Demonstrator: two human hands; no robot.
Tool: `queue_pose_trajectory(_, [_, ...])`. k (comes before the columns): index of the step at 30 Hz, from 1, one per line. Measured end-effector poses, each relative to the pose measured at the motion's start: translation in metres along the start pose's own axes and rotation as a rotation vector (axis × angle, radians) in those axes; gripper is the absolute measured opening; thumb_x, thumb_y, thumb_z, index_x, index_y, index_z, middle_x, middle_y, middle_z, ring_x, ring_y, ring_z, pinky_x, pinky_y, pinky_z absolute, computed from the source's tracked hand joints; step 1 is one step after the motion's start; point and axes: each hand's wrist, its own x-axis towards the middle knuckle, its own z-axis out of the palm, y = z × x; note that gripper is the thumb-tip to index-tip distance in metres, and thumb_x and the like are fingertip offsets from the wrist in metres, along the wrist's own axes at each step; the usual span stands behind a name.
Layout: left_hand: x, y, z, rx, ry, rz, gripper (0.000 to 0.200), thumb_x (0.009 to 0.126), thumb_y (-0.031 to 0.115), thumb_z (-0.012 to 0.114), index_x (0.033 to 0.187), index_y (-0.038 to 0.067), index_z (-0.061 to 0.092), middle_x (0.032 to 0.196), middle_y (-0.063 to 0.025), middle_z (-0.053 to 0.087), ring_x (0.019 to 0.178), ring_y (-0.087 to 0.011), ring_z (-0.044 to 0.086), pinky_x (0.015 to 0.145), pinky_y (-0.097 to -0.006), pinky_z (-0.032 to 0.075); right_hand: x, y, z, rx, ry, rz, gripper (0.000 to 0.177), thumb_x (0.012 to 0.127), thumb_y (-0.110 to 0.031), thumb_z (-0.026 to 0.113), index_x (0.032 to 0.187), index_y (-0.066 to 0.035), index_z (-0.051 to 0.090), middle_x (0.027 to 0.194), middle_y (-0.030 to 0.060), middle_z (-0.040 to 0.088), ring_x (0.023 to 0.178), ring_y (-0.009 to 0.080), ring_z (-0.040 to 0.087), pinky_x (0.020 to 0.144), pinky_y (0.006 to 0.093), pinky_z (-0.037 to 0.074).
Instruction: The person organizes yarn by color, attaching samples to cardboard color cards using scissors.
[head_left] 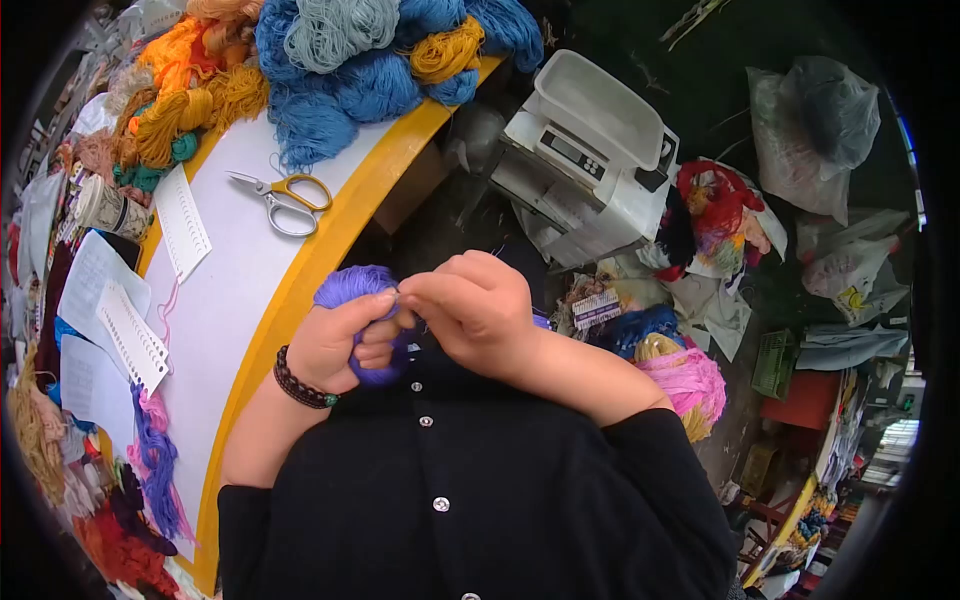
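My left hand (338, 340) is closed around a bundle of purple yarn (352, 288), held in front of my chest. The yarn bulges out above and below the fingers. My right hand (480, 308) is pinched, and its fingertips meet my left thumb at the edge of the bundle. Whatever strand lies between those fingertips is too fine to make out clearly. To the left, on the white table (235, 270) with a yellow edge, lie scissors (290, 200) with their blades slightly apart.
Blue yarn skeins (350, 85) and orange yarn (185, 60) are heaped at the table's far end. Punched cards (183, 222) and paper sheets lie on the left. A scale with a white tray (600, 108) stands ahead. Pink yarn (690, 385) and plastic bags (805, 130) are at right.
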Motion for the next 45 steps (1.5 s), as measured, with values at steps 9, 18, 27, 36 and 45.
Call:
queue_pose_trajectory(9, [0.011,-0.008,0.01,1.533,0.374,1.233,0.006,0.082,0.008,0.066,0.079,0.003,0.063,0.065,-0.0034,0.057,0.069,-0.0164,0.057,0.067,-0.0277,0.045,-0.006,0.008,0.002,0.812,-0.075,0.779,0.011,0.086,-0.009,0.064,0.091,0.001,0.064,0.081,0.0035,0.063,0.074,0.0097,0.057,0.063,0.0242,0.045])
queue_pose_trajectory(18, [0.018,-0.016,-0.001,0.724,0.292,0.573,0.015,0.085,0.017,0.065,0.078,0.004,0.061,0.067,-0.0011,0.059,0.048,-0.0061,0.046,0.047,-0.02,0.036,-0.012,0.017,0.003,0.301,-0.147,0.48,0.01,0.081,-0.009,0.066,0.086,-0.002,0.065,0.077,0.0089,0.062,0.07,0.0198,0.058,0.065,0.0305,0.045])
queue_pose_trajectory(27, [0.019,-0.02,-0.004,0.915,0.302,0.695,0.01,0.085,0.014,0.064,0.082,0.004,0.063,0.063,-0.0002,0.059,0.049,-0.0044,0.046,0.047,-0.0187,0.034,-0.013,0.018,0.007,0.221,-0.123,0.435,0.01,0.079,-0.01,0.067,0.087,-0.004,0.066,0.077,0.0083,0.063,0.073,0.0256,0.059,0.064,0.0327,0.046])
queue_pose_trajectory(36, [0.013,-0.02,0.004,0.654,0.288,0.439,0.006,0.083,0.009,0.065,0.08,0.004,0.063,0.064,0.0008,0.058,0.053,-0.005,0.05,0.051,-0.02,0.039,-0.014,0.013,-0.004,0.387,-0.264,0.714,0.014,0.083,-0.015,0.067,0.087,-0.001,0.064,0.07,0.0014,0.059,0.066,0.0087,0.055,0.06,0.024,0.043])
queue_pose_trajectory(45, [0.014,-0.007,-0.039,0.486,0.241,0.132,0.014,0.086,0.015,0.063,0.092,0.002,0.061,0.063,0.0019,0.051,0.048,-0.0038,0.039,0.044,-0.0175,0.03,-0.081,0.071,-0.147,-0.22,0.295,0.832,0.019,0.085,-0.019,0.065,0.091,-0.002,0.067,0.074,0.0033,0.065,0.066,0.007,0.055,0.061,0.0232,0.045])
